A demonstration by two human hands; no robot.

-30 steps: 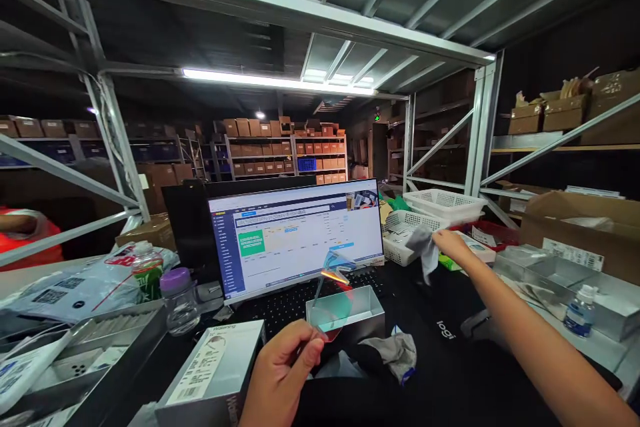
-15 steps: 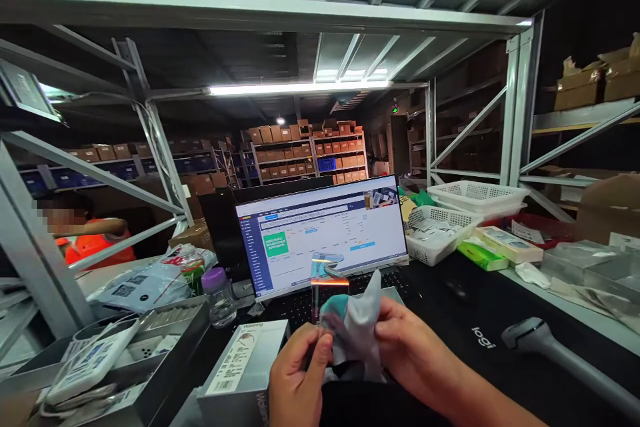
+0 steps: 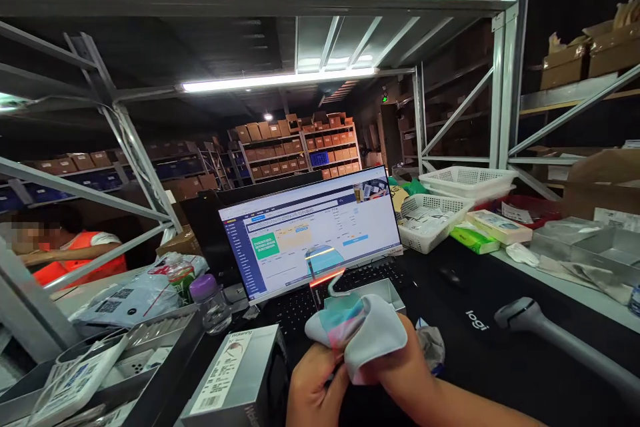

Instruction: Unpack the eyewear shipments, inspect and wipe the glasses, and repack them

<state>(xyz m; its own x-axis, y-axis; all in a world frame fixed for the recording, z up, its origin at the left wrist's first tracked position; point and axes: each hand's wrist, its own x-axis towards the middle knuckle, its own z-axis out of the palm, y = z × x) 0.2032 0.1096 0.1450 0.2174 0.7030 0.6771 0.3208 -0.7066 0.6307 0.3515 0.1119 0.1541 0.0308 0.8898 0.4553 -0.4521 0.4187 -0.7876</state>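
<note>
Before the screen (image 3: 300, 257), the left hand (image 3: 316, 380) pinches the glasses (image 3: 345, 308) low, probably for steadiness, while the cloth (image 3: 383, 333) folded around them hides the fingers of the right hand (image 3: 404, 373), whose opening I cannot tell.

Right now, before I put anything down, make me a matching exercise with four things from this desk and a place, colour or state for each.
Things:
1. Pale cloth
2. Scanner
3. Jar
4. Monitor

Descriptions:
A. Topped with a purple lid
B. Lit, showing a page
C. In the right hand
D. Grey, on the black mat

Pairs: 1-C, 2-D, 3-A, 4-B
</note>
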